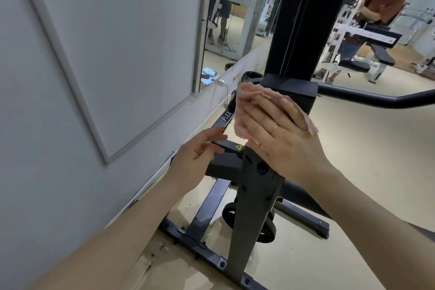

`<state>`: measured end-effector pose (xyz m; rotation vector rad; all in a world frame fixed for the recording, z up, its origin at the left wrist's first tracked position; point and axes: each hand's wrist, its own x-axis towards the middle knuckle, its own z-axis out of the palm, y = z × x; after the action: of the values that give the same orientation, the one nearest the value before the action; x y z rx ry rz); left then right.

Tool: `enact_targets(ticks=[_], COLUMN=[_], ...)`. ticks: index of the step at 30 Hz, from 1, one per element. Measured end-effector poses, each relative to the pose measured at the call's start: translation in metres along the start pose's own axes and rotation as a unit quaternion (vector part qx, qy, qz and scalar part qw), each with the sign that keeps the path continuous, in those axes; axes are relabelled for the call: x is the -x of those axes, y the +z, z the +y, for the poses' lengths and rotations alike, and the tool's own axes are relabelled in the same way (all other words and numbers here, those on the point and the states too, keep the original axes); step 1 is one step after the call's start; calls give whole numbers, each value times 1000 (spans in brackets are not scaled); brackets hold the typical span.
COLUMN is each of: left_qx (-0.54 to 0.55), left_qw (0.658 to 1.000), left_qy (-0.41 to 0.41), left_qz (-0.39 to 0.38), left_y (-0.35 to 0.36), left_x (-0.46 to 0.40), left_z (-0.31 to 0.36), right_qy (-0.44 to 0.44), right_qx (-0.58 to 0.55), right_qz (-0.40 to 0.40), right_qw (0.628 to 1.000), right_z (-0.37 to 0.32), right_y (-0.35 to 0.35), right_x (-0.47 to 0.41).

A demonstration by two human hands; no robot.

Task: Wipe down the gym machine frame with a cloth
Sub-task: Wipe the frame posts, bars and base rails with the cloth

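The dark grey gym machine frame [253, 198] rises from floor bars to a black boxed collar [299, 93] and a tall black column. A pink cloth [242, 125] lies against the left side of the collar. My right hand [277, 134] presses the cloth onto the frame with flat, straight fingers, a ring on one finger. My left hand [197, 155] hovers just left of the frame with its fingers loosely extended near a small block bearing a yellow warning sticker [239, 147]; it holds nothing.
A pale wall panel [106, 54] stands close on the left, with a mirror [235, 7] behind the machine. A black curved handle bar [376, 99] juts right. A black weight plate [266, 228] leans at the base. Beige floor spreads to the right.
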<state>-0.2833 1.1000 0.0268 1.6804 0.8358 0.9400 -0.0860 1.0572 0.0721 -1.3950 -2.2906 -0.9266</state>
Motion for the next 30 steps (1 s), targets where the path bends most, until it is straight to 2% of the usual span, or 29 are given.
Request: enact_targets(ticks=[2, 4, 6, 8, 11, 14, 17, 19, 21, 24, 27, 30], left_qx=[0, -4, 9, 14, -7, -38, -61, -70, -61, -7, -71, -76], left_qw=[1000, 999, 997, 995, 992, 989, 983, 982, 981, 980, 973, 972], left_qy=[7, 8, 0, 0, 34, 72, 94, 90, 80, 92, 121, 127], left_qz=[21, 49, 77, 103, 123, 127, 146, 151, 165, 176, 183, 181], left_y=[10, 20, 31, 41, 58, 77, 93, 100, 105, 112, 119, 120], left_x=[-1, 2, 5, 8, 13, 19, 20, 17, 13, 8, 4, 1], left_z=[7, 12, 15, 19, 23, 26, 27, 27, 32, 43, 46, 47], right_qy=[-28, -52, -49, -9, 59, 78, 79, 80, 105, 200, 243, 255], right_qx=[73, 100, 83, 82, -49, -178, -243, -279, -330, -452, -472, -457], right_qz=[-19, 10, 76, 132, 142, 104, 100, 129, 174, 199, 192, 236], right_qw=[997, 994, 992, 988, 987, 976, 962, 948, 922, 846, 825, 819], right_z=[4, 12, 20, 24, 9, -13, -15, -8, -1, -6, -17, -11], right_y=[3, 3, 2, 2, 15, 37, 38, 28, 21, 28, 44, 33], right_x=[30, 42, 37, 29, 45, 79, 82, 62, 40, 44, 67, 42])
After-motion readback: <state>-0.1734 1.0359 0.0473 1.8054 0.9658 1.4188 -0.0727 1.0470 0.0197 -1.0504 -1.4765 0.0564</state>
